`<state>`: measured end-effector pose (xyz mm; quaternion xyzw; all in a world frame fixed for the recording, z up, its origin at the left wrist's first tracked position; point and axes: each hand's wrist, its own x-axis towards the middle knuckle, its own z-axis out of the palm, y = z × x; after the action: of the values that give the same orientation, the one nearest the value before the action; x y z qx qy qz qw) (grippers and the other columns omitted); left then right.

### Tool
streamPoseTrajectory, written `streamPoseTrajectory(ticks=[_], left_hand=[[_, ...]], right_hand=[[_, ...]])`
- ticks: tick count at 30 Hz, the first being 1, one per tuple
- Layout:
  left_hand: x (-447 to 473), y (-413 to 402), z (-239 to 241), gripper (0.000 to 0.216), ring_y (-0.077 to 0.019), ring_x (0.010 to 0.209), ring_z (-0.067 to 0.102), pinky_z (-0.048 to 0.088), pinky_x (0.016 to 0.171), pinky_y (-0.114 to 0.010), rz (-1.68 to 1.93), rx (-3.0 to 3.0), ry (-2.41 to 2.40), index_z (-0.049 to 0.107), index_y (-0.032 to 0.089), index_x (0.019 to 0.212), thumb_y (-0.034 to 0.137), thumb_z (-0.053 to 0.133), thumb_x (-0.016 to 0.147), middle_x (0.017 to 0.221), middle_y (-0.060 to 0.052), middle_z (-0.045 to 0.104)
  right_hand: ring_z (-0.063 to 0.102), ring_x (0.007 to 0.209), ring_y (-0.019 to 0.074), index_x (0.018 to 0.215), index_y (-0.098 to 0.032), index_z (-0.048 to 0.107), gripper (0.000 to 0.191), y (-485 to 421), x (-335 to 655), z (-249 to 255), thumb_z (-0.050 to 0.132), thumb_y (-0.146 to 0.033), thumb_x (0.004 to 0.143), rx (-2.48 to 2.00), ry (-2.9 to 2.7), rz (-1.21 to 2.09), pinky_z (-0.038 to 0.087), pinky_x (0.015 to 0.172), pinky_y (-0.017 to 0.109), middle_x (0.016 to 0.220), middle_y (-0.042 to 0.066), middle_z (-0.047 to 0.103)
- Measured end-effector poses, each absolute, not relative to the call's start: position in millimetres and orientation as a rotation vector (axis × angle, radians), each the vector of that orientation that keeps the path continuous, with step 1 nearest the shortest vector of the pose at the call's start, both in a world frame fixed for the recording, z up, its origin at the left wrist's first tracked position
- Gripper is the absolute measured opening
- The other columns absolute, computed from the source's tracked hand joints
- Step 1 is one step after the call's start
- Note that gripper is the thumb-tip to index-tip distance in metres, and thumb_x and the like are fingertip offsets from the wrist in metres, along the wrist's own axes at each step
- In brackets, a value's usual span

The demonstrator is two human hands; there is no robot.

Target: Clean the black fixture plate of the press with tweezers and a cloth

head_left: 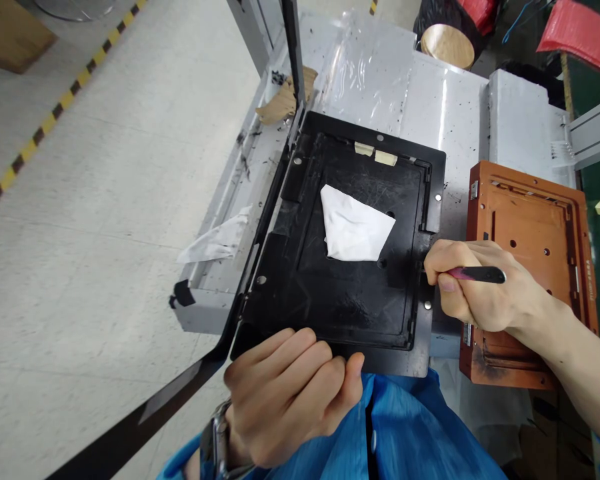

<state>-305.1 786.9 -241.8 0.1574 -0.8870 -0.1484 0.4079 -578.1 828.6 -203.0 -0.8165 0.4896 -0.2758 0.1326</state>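
Note:
A black fixture tray [330,300] with a recessed middle and a hinged frame lies tilted before me. On its recess rests a crumpled white cloth [357,227]. My left hand [293,393] curls its fingers against the tray's near edge, gripping it. At the tray's right edge, my right hand [485,287] pinches a slim tool [477,274] with a black and pink handle. Its working tip is hidden behind my fingers, so its exact kind does not show. Two pale tape pieces [364,149] stick to the tray's far inner edge.
An orange-brown fixture [525,220] sits under and beyond my right forearm. Another white cloth [217,240] hangs at the bench's left edge. Torn brown paper [287,100] and clear plastic film [360,67] lie behind the tray. A black frame bar [180,400] juts out on the left.

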Motion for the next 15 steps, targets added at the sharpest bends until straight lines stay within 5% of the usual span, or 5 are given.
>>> streamPoseTrajectory(ticks=[6, 12, 15], left_hand=[[-305.7, 787.2, -242.3, 0.031, -0.0113, 0.052, 0.044, 0.032, 0.050, -0.034, -0.370, 0.391, -2.216, 0.053, 0.017, 0.065, 0.001, 0.073, 0.082, 0.054, 0.002, 0.049], [-305.4, 786.8, -241.9, 0.031, -0.0111, 0.051, 0.044, 0.031, 0.049, -0.034, -0.370, 0.402, -2.224, 0.052, 0.017, 0.065, 0.001, 0.072, 0.082, 0.054, 0.003, 0.049], [-305.4, 786.5, -241.2, 0.031, -0.0109, 0.051, 0.044, 0.032, 0.050, -0.034, -0.369, 0.392, -2.225, 0.052, 0.017, 0.065, 0.000, 0.073, 0.081, 0.054, 0.003, 0.048]], right_hand=[[0.059, 0.070, 0.0156, 0.102, -0.016, 0.050, 0.018, 829.9, -581.0, -207.9, 0.037, -0.004, 0.102, -2.371, 1.363, -0.892, 0.043, 0.058, 0.028, 0.085, 0.001, 0.057], [0.058, 0.071, 0.0167, 0.099, -0.017, 0.047, 0.025, 831.6, -578.9, -206.7, 0.037, 0.004, 0.094, -2.404, 1.323, -0.856, 0.042, 0.059, 0.028, 0.085, 0.001, 0.053], [0.049, 0.066, 0.0169, 0.100, -0.017, 0.046, 0.023, 830.4, -577.8, -202.4, 0.034, 0.002, 0.102, -2.516, 1.295, -0.794, 0.039, 0.057, 0.031, 0.082, 0.002, 0.050]])
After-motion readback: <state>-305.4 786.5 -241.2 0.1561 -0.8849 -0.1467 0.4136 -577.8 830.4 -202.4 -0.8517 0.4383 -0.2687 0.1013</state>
